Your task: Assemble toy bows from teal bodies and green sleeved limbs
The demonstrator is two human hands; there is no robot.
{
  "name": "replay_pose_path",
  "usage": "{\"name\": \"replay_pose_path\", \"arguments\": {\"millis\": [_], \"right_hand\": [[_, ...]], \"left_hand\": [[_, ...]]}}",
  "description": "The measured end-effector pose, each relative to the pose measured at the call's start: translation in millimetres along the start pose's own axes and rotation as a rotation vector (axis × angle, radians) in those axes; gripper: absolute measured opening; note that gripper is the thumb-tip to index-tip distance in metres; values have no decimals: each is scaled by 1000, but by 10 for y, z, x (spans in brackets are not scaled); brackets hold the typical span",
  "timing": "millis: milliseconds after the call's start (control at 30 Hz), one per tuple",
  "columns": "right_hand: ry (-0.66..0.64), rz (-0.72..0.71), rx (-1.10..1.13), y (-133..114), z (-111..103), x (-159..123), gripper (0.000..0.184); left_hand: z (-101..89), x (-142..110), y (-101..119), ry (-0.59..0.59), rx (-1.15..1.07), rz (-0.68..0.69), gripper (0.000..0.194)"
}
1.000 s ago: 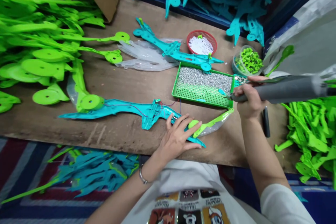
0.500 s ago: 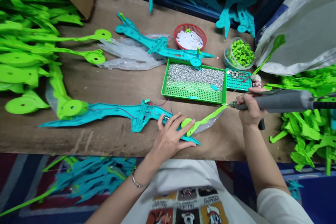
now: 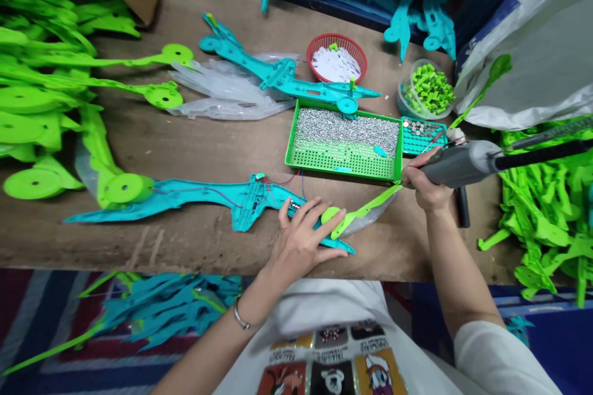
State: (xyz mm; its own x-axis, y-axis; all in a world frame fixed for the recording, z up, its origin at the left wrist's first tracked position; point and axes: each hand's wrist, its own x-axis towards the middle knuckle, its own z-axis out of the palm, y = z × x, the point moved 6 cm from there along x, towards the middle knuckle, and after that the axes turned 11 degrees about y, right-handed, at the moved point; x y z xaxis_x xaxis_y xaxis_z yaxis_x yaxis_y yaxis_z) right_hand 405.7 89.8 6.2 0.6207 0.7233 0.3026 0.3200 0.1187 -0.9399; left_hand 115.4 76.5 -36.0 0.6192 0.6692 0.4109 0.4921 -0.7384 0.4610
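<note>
A turquoise toy bow body (image 3: 199, 192), with thin wires and a small circuit board, lies along the front of the table. My left hand (image 3: 301, 234) rests on its right end, fingers spread, pressing on the turquoise plastic and the round end of a lime-green limb (image 3: 365, 213). A clear plastic piece (image 3: 370, 222) lies along that limb. My right hand (image 3: 428, 190) is wrapped round a grey electric screwdriver (image 3: 463, 163), its tip hidden by my fingers at the limb's far end. Another lime-green limb (image 3: 99, 148) joins the body's left end.
A green tray (image 3: 343, 176) of screws stands behind the limb, beside a small teal tray (image 3: 419, 145) with metal discs. Farther back are a red basket (image 3: 310, 62), a tub of green pieces (image 3: 430, 89) and another turquoise body (image 3: 250, 68). Lime-green parts (image 3: 37, 99) pile up on both sides.
My right hand and the screwdriver have moved left, closer to the limb's end, and the tool has tilted. My left hand stays in place on the body.
</note>
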Motion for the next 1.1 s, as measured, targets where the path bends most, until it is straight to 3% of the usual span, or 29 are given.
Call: {"name": "replay_pose_path", "arguments": {"millis": [133,300,433,700,833,933,1000,1067,1100], "right_hand": [[-159,-10,146,-28,2,56,18],[-77,-90,231,-336,-30,54,26],[-95,-104,295,-553,182,-45,26],[29,6,36,-531,579,-120,36],[-15,-7,-1,-578,598,-115,43],[-81,-49,-39,-579,535,-138,66],[-53,-78,-31,-595,453,-201,77],[65,-125,-4,-653,351,-341,76],[147,-149,0,-687,304,-450,70]], "left_hand": [[4,2,-2,-2,-13,6,72],[12,-6,16,-11,-15,-6,78],[69,-21,71,-23,8,-11,81],[263,-41,485,-58,-3,-41,87],[105,-23,647,-47,-106,51,67],[-243,60,359,110,-103,43,46],[-509,133,-87,229,14,-144,37],[-628,185,-529,115,153,-310,31],[-651,206,-678,37,161,-318,30]]}}
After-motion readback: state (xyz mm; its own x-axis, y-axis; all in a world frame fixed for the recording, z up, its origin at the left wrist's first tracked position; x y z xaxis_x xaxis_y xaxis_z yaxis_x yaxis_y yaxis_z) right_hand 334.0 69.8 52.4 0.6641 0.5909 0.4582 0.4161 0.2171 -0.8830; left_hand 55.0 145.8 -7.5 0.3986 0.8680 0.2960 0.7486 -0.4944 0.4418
